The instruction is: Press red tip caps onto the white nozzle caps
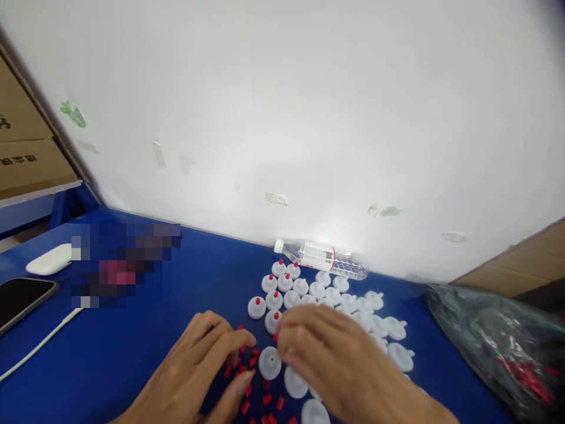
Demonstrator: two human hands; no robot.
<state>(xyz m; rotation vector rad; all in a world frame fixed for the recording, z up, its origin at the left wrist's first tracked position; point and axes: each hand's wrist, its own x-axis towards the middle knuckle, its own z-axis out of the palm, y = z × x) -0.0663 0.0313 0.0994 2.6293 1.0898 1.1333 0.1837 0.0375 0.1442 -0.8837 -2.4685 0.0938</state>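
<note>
On the blue table [145, 347], my left hand [198, 365] rests palm down with fingers curled over a scatter of small red plugs [265, 400]. My right hand [326, 353] lies over a group of white round caps [353, 306], its fingertips bunched beside one white cap [269, 362] and a red plug [275, 337]; whether they pinch anything is hidden. Several caps [282, 282] at the far left of the group carry red plugs on top; the others are plain white.
A clear plastic water bottle [324, 257] lies against the white wall. A dark plastic bag [498, 341] with red pieces sits at the right. A phone [20, 300], a white cable [39, 344] and a white case [49, 260] lie at the left. Cardboard boxes [26, 153] stand far left.
</note>
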